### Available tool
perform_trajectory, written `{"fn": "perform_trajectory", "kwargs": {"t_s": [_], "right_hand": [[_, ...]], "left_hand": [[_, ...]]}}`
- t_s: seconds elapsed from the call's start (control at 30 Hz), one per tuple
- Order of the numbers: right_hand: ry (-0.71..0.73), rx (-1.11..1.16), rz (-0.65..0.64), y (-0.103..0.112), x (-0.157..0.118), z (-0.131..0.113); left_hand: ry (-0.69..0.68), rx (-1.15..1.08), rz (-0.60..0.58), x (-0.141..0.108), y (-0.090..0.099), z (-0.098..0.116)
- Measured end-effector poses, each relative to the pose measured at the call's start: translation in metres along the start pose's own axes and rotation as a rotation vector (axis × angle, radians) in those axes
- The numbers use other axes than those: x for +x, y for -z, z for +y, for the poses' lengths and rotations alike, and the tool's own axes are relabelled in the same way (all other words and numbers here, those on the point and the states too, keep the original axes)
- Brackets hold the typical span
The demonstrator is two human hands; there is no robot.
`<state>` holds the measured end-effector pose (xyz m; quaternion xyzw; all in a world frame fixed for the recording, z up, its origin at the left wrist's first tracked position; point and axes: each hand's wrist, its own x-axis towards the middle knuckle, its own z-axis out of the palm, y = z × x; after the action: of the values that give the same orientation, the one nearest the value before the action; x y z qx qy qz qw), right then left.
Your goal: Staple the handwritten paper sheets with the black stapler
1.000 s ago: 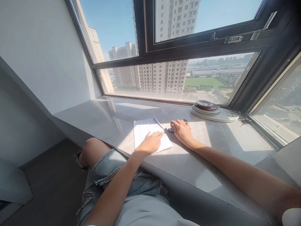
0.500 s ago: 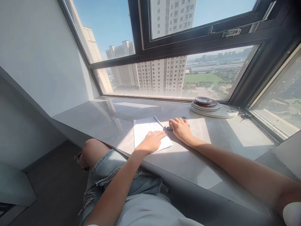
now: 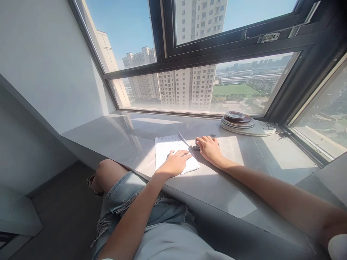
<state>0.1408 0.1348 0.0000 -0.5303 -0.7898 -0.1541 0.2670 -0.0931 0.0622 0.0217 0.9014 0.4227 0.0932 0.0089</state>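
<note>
Sheets of white paper [image 3: 165, 148] with handwriting and print lie on the windowsill in front of me. My left hand [image 3: 176, 162] rests flat on their lower right part, fingers stretched out and holding nothing. Along their right edge runs a thin pale strip [image 3: 184, 140]; whether it is a pen or a lifted paper edge, I cannot tell. My right hand [image 3: 210, 148] is closed over a dark stapler [image 3: 196, 147], mostly hidden under the palm. The stapler's front end touches or nearly touches the paper's right edge. Just beyond my right fingers lies a small dark piece [image 3: 213, 135].
A stack of plates [image 3: 237, 124] sits on the sill [image 3: 135, 139] near the right window corner, beside thin dark twigs or wires [image 3: 284, 134]. The window frame [image 3: 189, 65] closes off the far side. My bent knee [image 3: 111, 169] is below the sill's front edge.
The view has shifted very slightly. The thin pale strip along the paper's edge looks a little different; both hands stay in nearly the same place.
</note>
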Motion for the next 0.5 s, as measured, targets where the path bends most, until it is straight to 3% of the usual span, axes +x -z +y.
{"fn": "perform_trajectory", "kwargs": {"t_s": [0.17,0.5], "right_hand": [[-0.007,-0.004,-0.01,0.0007,0.0,-0.0005],[-0.009,0.003,-0.015,0.0039,-0.0004,-0.0025]], "left_hand": [[-0.011,-0.034,-0.031,0.0007,0.0001,-0.0002],[0.025,-0.113,0.128,-0.0028,-0.0014,-0.0008]]}}
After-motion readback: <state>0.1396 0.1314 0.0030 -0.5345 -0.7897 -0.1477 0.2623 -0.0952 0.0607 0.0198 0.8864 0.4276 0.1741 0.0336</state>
